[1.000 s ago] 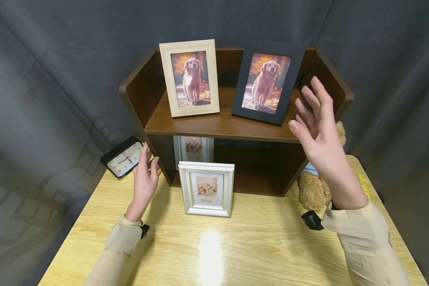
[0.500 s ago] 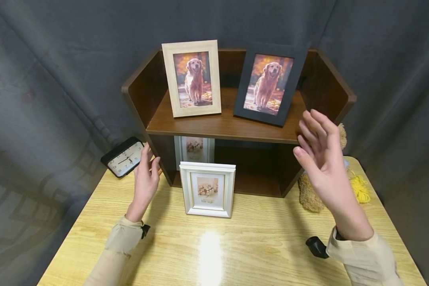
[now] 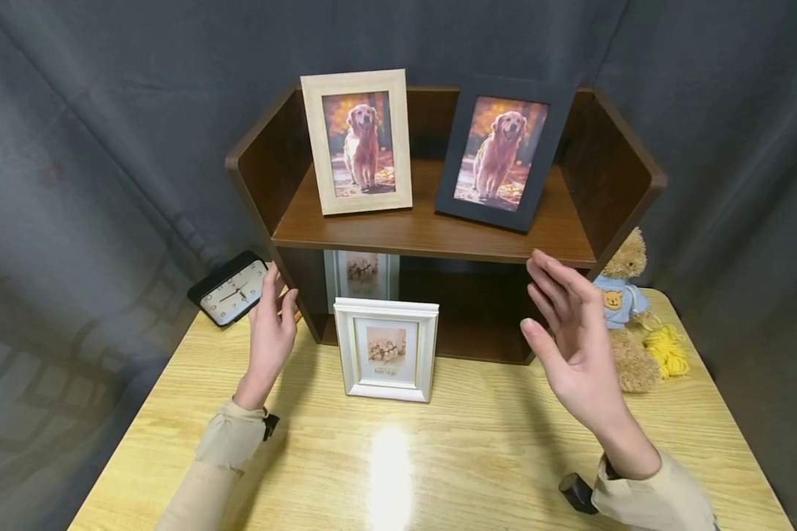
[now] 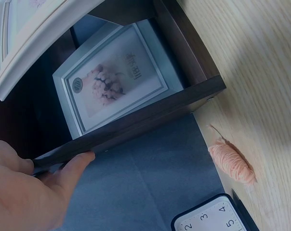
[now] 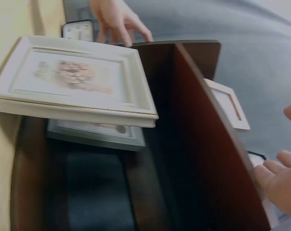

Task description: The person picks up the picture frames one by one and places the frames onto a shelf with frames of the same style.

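Note:
My left hand (image 3: 270, 335) is at the left side panel of a brown wooden shelf (image 3: 398, 240); in the left wrist view its thumb and fingers grip the panel's front edge. My right hand (image 3: 581, 361) hovers before the shelf's right side, fingers spread loosely, holding nothing. On the top level stand a cream picture frame (image 3: 398, 147) and a black picture frame (image 3: 444, 177), both with dog photos. Below, a grey-green picture frame (image 4: 169, 79) leans inside the left part. A white picture frame (image 3: 385, 394) stands on the table before it.
A black-rimmed clock (image 3: 229, 299) lies left of the shelf, near a small pink yarn bundle (image 4: 232, 161). To the right sit a teddy bear (image 3: 614, 299) in a blue top and yellow yarn (image 3: 667, 352). Dark curtains (image 3: 106, 110) hang behind the wooden table (image 3: 491, 442).
My right hand has come down from beside the black picture frame to below the top shelf's front edge, uncovering the teddy bear and yellow yarn. The left hand stays put.

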